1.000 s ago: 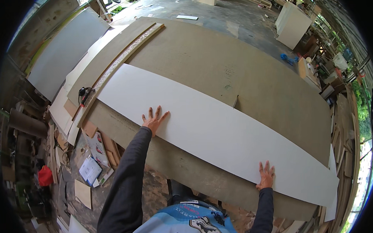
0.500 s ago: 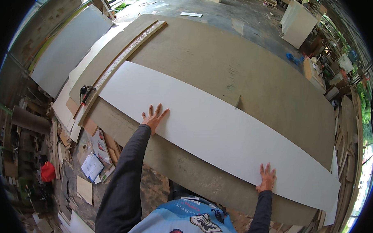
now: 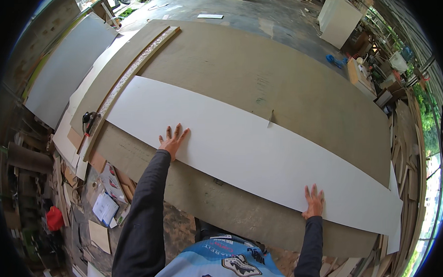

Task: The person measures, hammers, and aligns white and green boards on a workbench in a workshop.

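A long white board (image 3: 231, 143) lies across a broad brown tabletop (image 3: 218, 53). My left hand (image 3: 172, 141) rests on its near edge, left of the middle, with fingers spread flat. Farther right, my right hand (image 3: 313, 202) also lies on the near edge, fingers extended and slightly apart. A thin upright saw blade (image 3: 271, 118) rises from the table at the board's far edge and overlaps that edge in view. The board's left end sits along a long wooden fence strip (image 3: 131, 73).
A black and red clamp-like tool (image 3: 88, 122) sits at the strip's near end. Pale sheets (image 3: 65, 70) lean at the far left. Papers (image 3: 105, 208) and wood scraps lie below the table at left. Timber offcuts (image 3: 406, 146) are stacked right. A white cabinet (image 3: 339, 19) stands behind.
The view has shifted a little. Both hands have moved slightly away from me with the board, and its far edge now reaches past the near side of the blade.
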Available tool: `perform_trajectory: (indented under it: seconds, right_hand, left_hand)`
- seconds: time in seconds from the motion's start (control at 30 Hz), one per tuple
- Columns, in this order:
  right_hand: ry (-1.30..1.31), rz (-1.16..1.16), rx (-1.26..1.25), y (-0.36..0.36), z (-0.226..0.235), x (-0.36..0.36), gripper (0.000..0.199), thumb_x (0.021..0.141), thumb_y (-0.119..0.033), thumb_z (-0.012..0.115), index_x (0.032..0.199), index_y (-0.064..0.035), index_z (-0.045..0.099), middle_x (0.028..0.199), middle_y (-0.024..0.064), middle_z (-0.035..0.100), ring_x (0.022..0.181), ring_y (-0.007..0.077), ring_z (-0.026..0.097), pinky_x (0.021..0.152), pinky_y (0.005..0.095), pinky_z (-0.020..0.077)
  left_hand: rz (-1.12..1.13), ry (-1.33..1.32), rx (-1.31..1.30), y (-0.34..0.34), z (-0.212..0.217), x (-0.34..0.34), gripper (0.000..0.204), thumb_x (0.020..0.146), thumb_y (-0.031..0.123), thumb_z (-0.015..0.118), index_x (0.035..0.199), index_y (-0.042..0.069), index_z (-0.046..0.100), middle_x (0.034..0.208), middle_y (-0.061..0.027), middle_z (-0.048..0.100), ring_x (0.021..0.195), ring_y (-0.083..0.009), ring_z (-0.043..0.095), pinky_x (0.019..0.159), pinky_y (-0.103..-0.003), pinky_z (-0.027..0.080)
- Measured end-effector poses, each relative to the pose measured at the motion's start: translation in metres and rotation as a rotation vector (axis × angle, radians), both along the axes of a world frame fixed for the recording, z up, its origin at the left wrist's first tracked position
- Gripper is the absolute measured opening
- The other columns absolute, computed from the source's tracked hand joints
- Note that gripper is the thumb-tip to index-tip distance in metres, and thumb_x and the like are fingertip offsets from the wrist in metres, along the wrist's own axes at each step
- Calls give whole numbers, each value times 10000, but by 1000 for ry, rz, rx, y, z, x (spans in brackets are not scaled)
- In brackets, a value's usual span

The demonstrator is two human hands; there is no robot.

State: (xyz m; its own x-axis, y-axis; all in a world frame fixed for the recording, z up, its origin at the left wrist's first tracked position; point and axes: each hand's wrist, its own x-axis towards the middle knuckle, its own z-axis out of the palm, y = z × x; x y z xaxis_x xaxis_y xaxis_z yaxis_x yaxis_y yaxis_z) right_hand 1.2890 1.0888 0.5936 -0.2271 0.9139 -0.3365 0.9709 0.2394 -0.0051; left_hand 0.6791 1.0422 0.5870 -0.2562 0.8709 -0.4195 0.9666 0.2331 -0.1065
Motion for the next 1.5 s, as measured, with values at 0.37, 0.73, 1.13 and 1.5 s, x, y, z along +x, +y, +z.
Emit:
perform_trajectory:
  seconds: [0.37, 0.73, 1.13, 1.5]
  right_hand:
    - [-10, -8, -8, 17, -3, 0, 1242, 486, 19, 833, 1523, -371, 272, 1625, 29, 162, 1439, 475, 199, 1106, 639, 311]
    - [-24, -1, -14, 30, -7, 0, 1313, 463, -15, 870, 1536, -384, 210, 1634, 18, 122, 1450, 462, 176, 1116, 632, 302]
    - [-38, 13, -12, 46, -8, -3, 1339, 460, -19, 884, 1540, -383, 180, 1634, 28, 114, 1449, 477, 157, 1111, 643, 305]
    - [-66, 5, -9, 62, -10, -6, 1375, 424, -32, 905, 1538, -393, 185, 1636, 26, 104, 1451, 472, 154, 1119, 629, 310]
  left_hand:
    - [17, -35, 5, 16, 1, -2, 1359, 589, -151, 727, 1548, 385, -74, 1638, -66, -115, 1471, -472, 33, 1051, -734, 255]
    - [37, -64, 5, 31, 10, 1, 1361, 580, -191, 702, 1550, 380, -63, 1637, -53, -120, 1476, -458, 26, 1058, -731, 257]
    - [26, -38, -5, 46, 7, -3, 1361, 576, -162, 729, 1551, 378, -53, 1639, -58, -101, 1473, -467, 35, 1048, -744, 259]
    - [2, -7, 20, 58, -4, -11, 1385, 563, -150, 753, 1548, 374, -67, 1640, -64, -76, 1466, -481, 64, 1038, -747, 274]
